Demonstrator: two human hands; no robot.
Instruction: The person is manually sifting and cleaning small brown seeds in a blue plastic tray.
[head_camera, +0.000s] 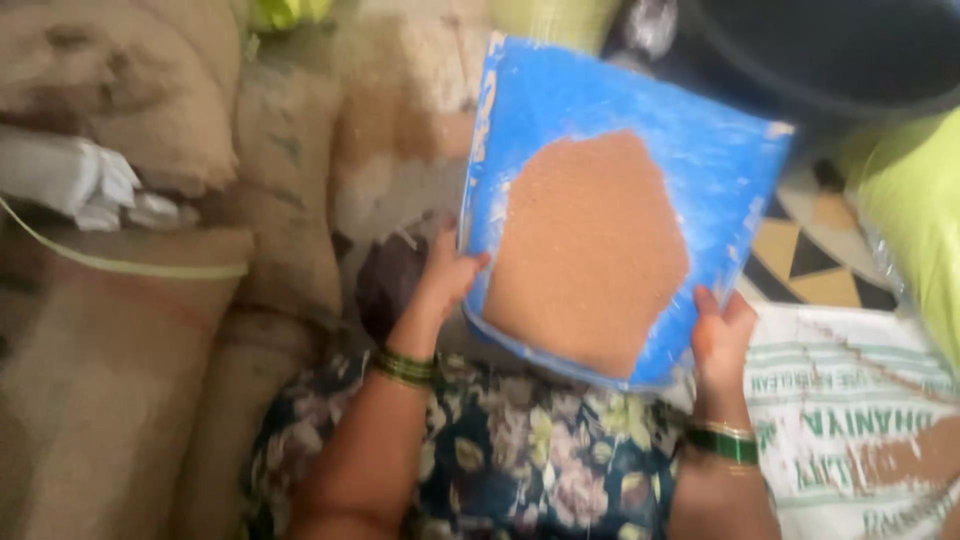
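Two hands — left hand (445, 275), right hand (722, 335) — gripping blue flat tray (650, 130) of fine brown grain (590, 255).

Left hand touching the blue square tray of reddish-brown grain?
Touching. Head view: left hand grips the left edge of the blue square tray, fingertips on its rim.

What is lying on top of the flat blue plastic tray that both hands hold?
On the flat blue plastic tray lies a wide patch of fine reddish-brown grain, with pale dust around it. The left hand and right hand grip its edges. The tray surface beneath the grain is covered.
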